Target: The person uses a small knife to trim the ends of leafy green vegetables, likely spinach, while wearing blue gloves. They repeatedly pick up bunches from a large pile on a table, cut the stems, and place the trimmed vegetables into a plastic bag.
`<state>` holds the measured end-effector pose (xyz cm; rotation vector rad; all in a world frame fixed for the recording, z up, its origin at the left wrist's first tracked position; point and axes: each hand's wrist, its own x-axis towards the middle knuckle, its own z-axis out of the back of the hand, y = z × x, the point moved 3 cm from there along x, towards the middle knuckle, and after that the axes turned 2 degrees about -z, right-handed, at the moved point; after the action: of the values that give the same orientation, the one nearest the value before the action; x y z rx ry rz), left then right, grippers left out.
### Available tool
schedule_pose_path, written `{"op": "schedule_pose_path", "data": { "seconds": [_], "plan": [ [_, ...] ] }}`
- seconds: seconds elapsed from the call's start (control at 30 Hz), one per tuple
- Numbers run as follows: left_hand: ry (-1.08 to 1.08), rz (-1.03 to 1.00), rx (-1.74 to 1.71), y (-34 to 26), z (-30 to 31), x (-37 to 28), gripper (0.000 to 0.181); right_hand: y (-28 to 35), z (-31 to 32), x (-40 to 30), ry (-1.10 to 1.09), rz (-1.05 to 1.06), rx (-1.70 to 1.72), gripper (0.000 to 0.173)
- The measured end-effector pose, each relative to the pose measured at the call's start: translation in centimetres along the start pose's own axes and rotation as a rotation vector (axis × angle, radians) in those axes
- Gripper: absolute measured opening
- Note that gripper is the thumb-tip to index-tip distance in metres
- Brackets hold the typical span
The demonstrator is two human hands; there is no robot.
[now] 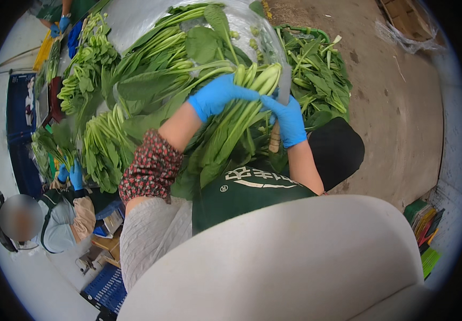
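Observation:
Blue gloves cover both of my hands. With my left hand I grip a bunch of leafy green stalks, likely choy sum, whose pale cut ends point away from me while the leaves hang toward my apron. My right hand holds a knife by its wooden handle. The blade stands beside the stalk ends, and my right fingertips meet the bunch near my left thumb. More greens lie heaped on the plastic-covered table beyond my left hand.
A green crate full of loose leaves and stems stands right of the table. At left, a co-worker in blue gloves holds greens; another person's gloved hands show at upper left. A blue crate sits low left, a cardboard box upper right.

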<state>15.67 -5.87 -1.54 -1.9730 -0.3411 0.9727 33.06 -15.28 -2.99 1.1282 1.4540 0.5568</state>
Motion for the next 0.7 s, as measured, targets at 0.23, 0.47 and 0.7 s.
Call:
{"op": "schedule_pose_path", "data": {
  "seconds": [0.23, 0.47, 0.7],
  "plan": [
    [0.048, 0.051, -0.122, 0.2, 4.5, -0.1, 0.047, 0.7, -1.1, 2.2, 0.113, -0.146, -0.013, 0.029],
    [-0.064, 0.099, -0.27, 0.7, 9.3, -2.4, 0.037, 0.0, -6.7, 5.7, 0.173, -0.215, 0.02, 0.026],
    [-0.21, -0.622, -0.918, 2.0, 20.5, -11.1, 0.037, -0.7, -7.5, 7.4, 0.368, -0.188, -0.088, 0.049]
  ]
}}
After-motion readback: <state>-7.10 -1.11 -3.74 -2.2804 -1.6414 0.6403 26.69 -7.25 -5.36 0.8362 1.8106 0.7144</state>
